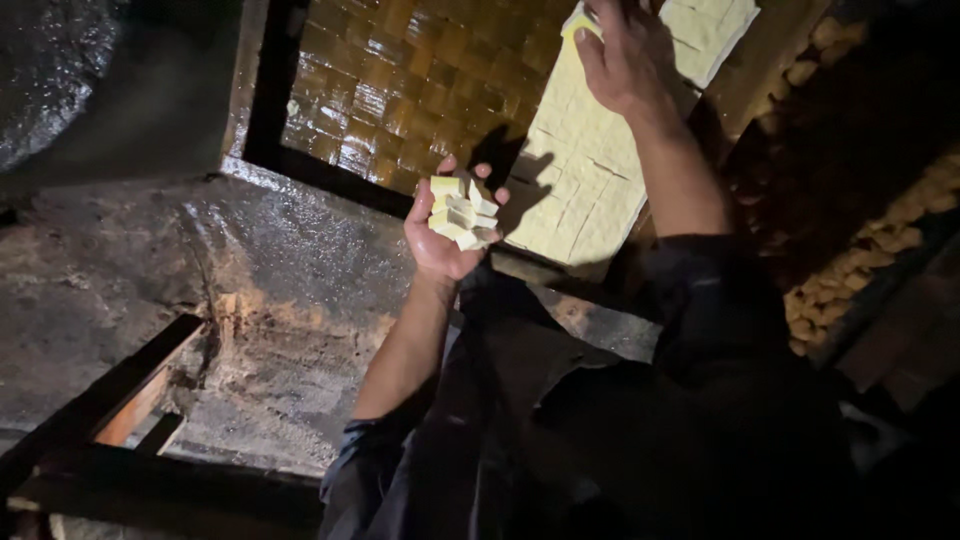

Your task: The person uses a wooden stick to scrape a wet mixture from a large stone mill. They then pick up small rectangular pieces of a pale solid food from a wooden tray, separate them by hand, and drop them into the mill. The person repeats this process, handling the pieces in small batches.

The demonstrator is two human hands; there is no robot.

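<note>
Your left hand (440,235) is cupped, grip clamped on pale cubes (462,212) at centre. Your right hand (622,55), 1 o'clock, pinches 1 cube (578,26) over the scored slab (580,170).

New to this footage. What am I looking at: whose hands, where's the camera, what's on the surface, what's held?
There is no machine here: a person works with two bare hands, and the single camera sits on their head, looking down, so the arms reach away from the dark clothing at the bottom.

The left hand is cupped, palm up, holding a small stack of pale yellow cubes. The right hand reaches further out over a pale slab scored into squares and seems to pinch one piece at its fingertips.

Beside the slab lies a tray of glossy golden-brown squares. Browner loose chunks are heaped at the right. The wet grey surface lies nearer the person.
</note>
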